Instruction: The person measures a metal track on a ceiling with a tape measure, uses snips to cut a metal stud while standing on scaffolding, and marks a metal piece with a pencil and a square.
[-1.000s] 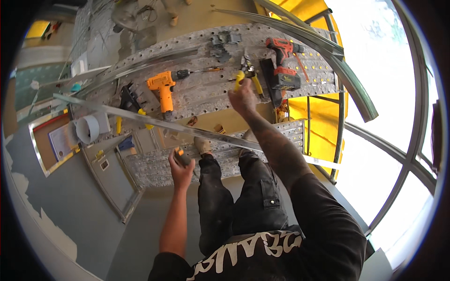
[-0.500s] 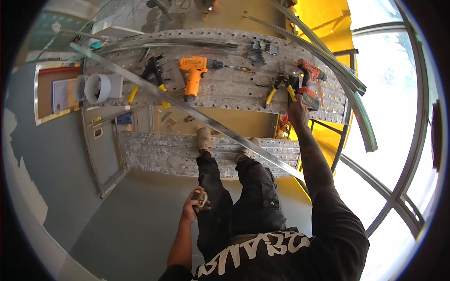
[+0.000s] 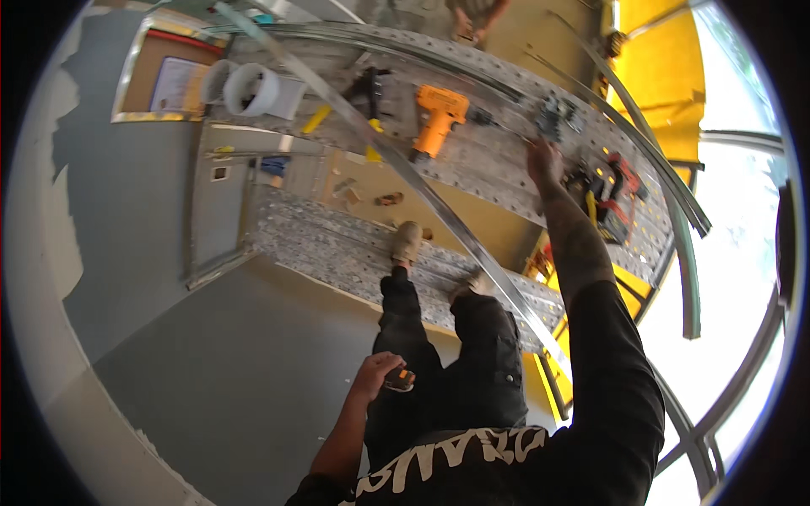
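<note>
In my left hand (image 3: 377, 376), held low over my thigh, is a small black-and-orange tape measure (image 3: 400, 379). My right arm stretches out across the perforated metal platform (image 3: 498, 173). There my right hand (image 3: 544, 162) is down near the tip of a thin rod (image 3: 508, 128) lying in front of the orange drill (image 3: 439, 118). Its fingers are blurred, and I cannot tell whether they hold anything. Just beyond the fingertips lie dark grey metal pieces (image 3: 553, 116). To the right of the hand are yellow-handled snips (image 3: 591, 205) and a red-and-black drill (image 3: 626, 179).
A long metal channel (image 3: 422, 190) crosses diagonally above my feet. More metal profiles (image 3: 654, 160) slant at the right. White tape rolls (image 3: 251, 89) and a black-and-yellow tool (image 3: 369, 91) sit at the left. Another person's hands (image 3: 469, 29) show below, beyond the platform.
My right hand has left the red drill and moved left along the platform toward the grey pieces. My left hand has turned the tape measure. The view has shifted and tilted.
</note>
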Tool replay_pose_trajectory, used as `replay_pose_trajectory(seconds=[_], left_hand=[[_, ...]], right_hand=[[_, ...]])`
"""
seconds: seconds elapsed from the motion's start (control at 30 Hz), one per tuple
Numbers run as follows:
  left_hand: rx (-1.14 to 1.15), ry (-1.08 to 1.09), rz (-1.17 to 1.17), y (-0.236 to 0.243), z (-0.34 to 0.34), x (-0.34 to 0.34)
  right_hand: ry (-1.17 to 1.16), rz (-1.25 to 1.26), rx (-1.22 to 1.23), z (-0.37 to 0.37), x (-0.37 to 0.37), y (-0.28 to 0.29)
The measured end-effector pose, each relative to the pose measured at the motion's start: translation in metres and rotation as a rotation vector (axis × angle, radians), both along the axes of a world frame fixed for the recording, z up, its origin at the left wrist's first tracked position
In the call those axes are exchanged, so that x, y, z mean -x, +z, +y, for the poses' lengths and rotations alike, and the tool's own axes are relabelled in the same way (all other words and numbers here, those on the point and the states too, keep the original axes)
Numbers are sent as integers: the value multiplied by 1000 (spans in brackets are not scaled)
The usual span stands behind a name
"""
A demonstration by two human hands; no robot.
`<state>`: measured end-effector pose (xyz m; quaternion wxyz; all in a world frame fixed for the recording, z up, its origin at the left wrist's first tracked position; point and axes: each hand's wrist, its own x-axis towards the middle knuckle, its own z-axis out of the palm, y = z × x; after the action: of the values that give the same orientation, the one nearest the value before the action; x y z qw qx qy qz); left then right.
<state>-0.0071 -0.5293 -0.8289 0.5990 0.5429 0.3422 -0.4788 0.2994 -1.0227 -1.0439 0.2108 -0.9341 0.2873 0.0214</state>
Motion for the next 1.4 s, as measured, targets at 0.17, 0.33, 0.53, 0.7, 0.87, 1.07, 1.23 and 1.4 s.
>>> replay_pose_trajectory(seconds=[0.17,0.33,0.53,0.7,0.87,1.07,1.23,1.4], left_hand=[[93,118,99,-7,-38,-52],[-34,-227,-222,-105,-74,-97],[-52,-39,-74,-160,-150,-215],[177,85,36,-205,-155,-264],[-126,76,-34,-202,-158,-263],[127,73,-75,-149,-149,-262],[199,108,-64,-132,-147,-281],[-87,69,-31,-154,-179,-294]], right_hand=[[106,119,-5,-29,-1,-21],[154,-30,-113,-11,51,12],[113,-94,-280,58,229,45],[152,147,-259,93,312,62],[136,117,-391,110,342,26],[159,20,-551,86,341,66],[254,206,-745,71,343,50],[147,360,-875,63,325,53]])
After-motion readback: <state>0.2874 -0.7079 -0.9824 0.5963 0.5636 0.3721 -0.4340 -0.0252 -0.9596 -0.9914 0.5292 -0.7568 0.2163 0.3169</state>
